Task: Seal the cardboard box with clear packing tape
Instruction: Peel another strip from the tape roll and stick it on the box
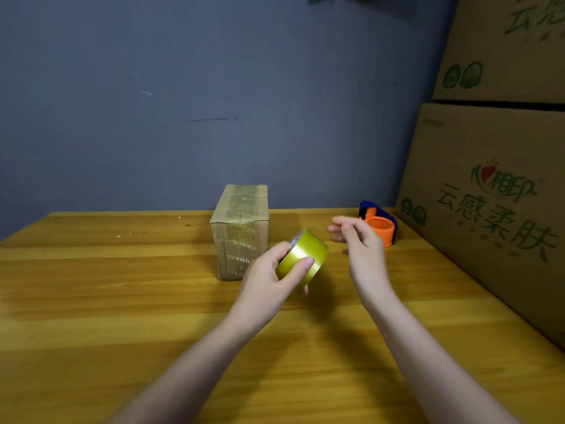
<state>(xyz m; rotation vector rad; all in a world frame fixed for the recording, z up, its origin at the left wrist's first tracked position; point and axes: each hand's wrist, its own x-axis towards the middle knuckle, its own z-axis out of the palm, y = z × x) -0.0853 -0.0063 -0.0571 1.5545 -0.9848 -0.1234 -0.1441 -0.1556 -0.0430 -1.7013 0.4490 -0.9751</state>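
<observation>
A small cardboard box stands upright on the wooden table, its top and front covered with shiny strips of tape. My left hand grips a yellowish roll of clear packing tape just right of the box, thumb across the roll's outer face. My right hand hovers a little to the right of the roll, fingers apart and holding nothing. It partly covers an orange and blue tape dispenser behind it.
Two large printed cartons are stacked along the table's right edge. A grey-blue wall closes off the back of the table.
</observation>
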